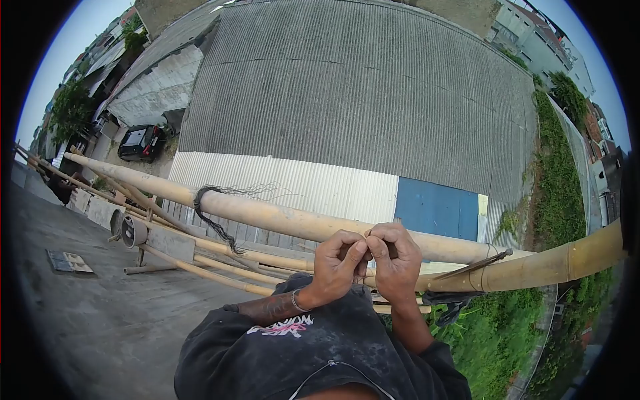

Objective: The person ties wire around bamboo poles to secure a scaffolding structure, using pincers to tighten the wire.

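Observation:
My left hand and my right hand meet in front of my chest, fingers curled and thumbs pressed close together. Something tiny may be pinched between the fingertips, but it is too small to make out. Just beyond the hands runs a thick bamboo pole, crossing the view from upper left to right. Black cord is wrapped around it left of my hands, with loose strands hanging. To the right, a second thick bamboo pole meets the first, with a thin dark tie around the joint.
Several thinner bamboo poles lie below the thick one. A grey concrete surface is at the left, with a flat object on it. Far below are a corrugated roof, a black car and green plants.

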Action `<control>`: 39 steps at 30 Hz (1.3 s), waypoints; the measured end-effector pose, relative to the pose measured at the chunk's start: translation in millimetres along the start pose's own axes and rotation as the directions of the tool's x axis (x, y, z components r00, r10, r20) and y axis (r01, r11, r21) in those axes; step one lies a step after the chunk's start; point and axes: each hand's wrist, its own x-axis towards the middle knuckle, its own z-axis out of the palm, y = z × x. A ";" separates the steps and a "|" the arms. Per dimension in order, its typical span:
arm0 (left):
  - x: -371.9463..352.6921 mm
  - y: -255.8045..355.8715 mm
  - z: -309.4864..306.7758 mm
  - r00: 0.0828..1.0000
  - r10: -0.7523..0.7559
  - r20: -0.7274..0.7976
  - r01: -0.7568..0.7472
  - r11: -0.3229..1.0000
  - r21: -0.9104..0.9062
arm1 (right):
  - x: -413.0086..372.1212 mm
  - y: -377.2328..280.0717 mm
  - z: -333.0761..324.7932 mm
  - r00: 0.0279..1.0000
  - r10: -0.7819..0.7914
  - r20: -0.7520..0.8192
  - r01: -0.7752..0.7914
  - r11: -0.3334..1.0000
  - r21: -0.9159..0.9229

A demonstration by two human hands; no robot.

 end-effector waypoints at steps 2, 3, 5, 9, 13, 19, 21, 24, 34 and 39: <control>0.8 -1.4 -0.4 1.000 -0.002 0.002 0.002 1.000 0.005 | -2.0 0.5 2.4 0.999 -0.016 -0.034 0.015 1.000 -0.023; 1.0 -1.8 -0.3 1.000 -0.003 0.003 0.003 1.000 0.008 | -3.3 0.4 3.8 0.998 -0.020 -0.053 0.019 0.999 -0.029; 1.7 -0.6 0.3 1.000 0.002 -0.006 -0.001 1.000 0.021 | -5.6 1.9 4.2 0.996 -0.028 -0.080 0.026 0.999 -0.030; 1.4 -3.2 1.6 1.000 0.021 0.013 -0.022 0.995 0.094 | -6.0 4.3 0.4 0.996 -0.032 -0.080 0.029 0.999 -0.034; 3.9 -2.7 1.9 0.997 -0.018 0.070 0.013 0.997 0.071 | -6.2 -1.4 -7.9 0.999 -0.015 -0.041 0.016 1.000 0.018; 7.0 2.3 -1.1 0.964 -0.198 0.175 0.208 0.977 -0.038 | 0.8 -10.3 -30.6 0.987 0.038 0.155 -0.046 0.998 0.046; 8.2 5.5 -3.1 0.954 -0.222 0.202 0.232 0.972 -0.029 | 3.6 -20.5 -38.2 0.980 -0.004 0.200 0.024 0.995 -0.099; 8.1 14.4 0.9 0.973 -0.135 0.186 0.125 0.990 0.065 | 18.7 -38.5 -39.4 0.951 -0.010 0.310 0.074 0.978 -0.197; 3.1 64.0 -28.5 0.901 -0.277 0.334 0.216 0.954 0.207 | 52.4 -75.3 -26.6 0.908 -0.200 0.368 0.306 0.916 -0.257; 14.8 78.2 -40.7 0.988 -0.015 0.154 -0.045 0.923 0.383 | 64.3 -121.9 0.1 0.584 -0.513 0.629 0.729 -0.008 -0.684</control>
